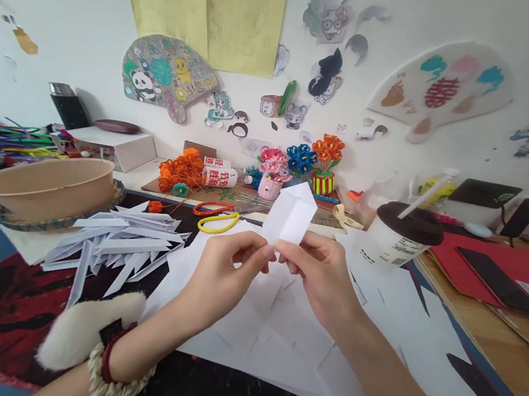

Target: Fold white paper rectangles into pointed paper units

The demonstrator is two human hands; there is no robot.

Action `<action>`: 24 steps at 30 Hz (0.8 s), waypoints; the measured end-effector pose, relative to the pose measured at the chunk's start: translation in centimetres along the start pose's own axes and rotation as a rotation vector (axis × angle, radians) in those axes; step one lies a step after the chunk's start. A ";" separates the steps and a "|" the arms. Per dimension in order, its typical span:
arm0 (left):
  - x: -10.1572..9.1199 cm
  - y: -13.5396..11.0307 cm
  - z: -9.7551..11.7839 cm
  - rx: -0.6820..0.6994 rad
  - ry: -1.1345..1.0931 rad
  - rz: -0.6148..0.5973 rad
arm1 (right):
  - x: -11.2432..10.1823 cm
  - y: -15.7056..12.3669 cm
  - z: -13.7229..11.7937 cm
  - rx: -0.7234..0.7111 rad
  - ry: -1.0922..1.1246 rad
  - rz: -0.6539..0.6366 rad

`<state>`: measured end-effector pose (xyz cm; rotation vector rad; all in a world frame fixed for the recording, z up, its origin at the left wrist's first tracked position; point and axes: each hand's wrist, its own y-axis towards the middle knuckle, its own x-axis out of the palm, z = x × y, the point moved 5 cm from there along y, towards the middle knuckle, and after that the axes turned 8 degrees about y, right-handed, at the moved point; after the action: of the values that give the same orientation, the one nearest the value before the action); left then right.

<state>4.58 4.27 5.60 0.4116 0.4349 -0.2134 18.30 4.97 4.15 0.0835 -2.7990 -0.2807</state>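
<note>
A small white sheet of paper [291, 214] with folded corners and a crease down its middle is held up in front of me. My left hand [231, 270] pinches its lower edge between thumb and fingers. Close beside it, my right hand [324, 279] grips the same paper at the lower right, thumb toward me. Beneath both hands lie loose white sheets [241, 336], spread and overlapping. To the left is a heap of narrow folded paper strips [130, 243].
Scissors with red and yellow handles [217, 220] lie beyond my left hand. A lidded cup with a straw [397, 237] stands at the right, a beige bowl [47, 189] at the left. Behind are craft flowers [275, 162]. A fluffy white ornament [85, 330] lies by my left wrist.
</note>
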 end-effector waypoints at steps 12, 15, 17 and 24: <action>-0.5 0.2 0.2 0.063 0.094 0.068 | 0.3 0.2 0.1 0.007 -0.026 -0.032; -0.6 0.3 0.1 0.057 0.118 0.041 | 0.1 0.3 0.0 0.023 -0.038 -0.025; -0.6 0.5 -0.1 0.025 0.123 0.007 | -0.2 0.4 -0.1 0.009 -0.041 -0.002; -1.0 1.1 -1.0 0.061 0.071 0.061 | 0.0 0.7 1.5 0.068 -0.051 -0.120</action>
<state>3.62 5.85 5.61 0.4926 0.4856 -0.1540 17.81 5.95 2.86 0.2640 -2.8591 -0.2182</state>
